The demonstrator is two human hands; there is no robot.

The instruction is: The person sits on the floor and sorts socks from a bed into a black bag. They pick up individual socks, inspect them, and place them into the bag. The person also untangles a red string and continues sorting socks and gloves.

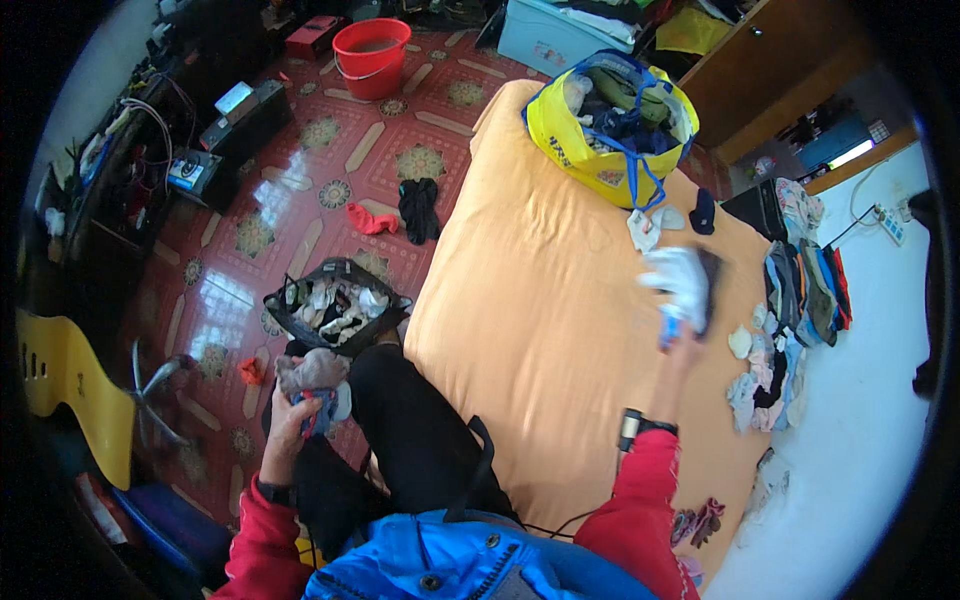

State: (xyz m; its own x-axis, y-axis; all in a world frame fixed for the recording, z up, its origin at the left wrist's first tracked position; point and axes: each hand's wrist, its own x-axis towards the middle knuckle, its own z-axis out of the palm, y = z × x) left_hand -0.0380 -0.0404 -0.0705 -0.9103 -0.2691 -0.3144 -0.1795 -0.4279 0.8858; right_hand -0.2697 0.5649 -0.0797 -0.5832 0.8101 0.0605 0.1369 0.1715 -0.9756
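Observation:
My left hand point(291, 420) is closed around a small bunch of cloth, with a grey-brown piece point(313, 369) on top and a blue and red piece point(322, 405) beneath. On the right, over the bed, my right hand point(686, 346) grips some white and dark cloth items point(679, 274) with a blue part near the fingers. Motion blurs them, so their exact kind is unclear. Just beyond lie a pale sock-like piece point(643, 231) and a small dark cloth point(703, 212). A black open bag point(279, 296) full of small clothes stands on the floor past my left hand.
A yellow shopping bag point(551, 142) of clothes sits on the bed point(525, 300). Folded clothes point(806, 292) and small garments point(765, 375) line the wall side. Black point(418, 210) and red cloths point(371, 219) lie on the tiles, with a red bucket point(371, 75) farther off and a yellow chair point(75, 382) left.

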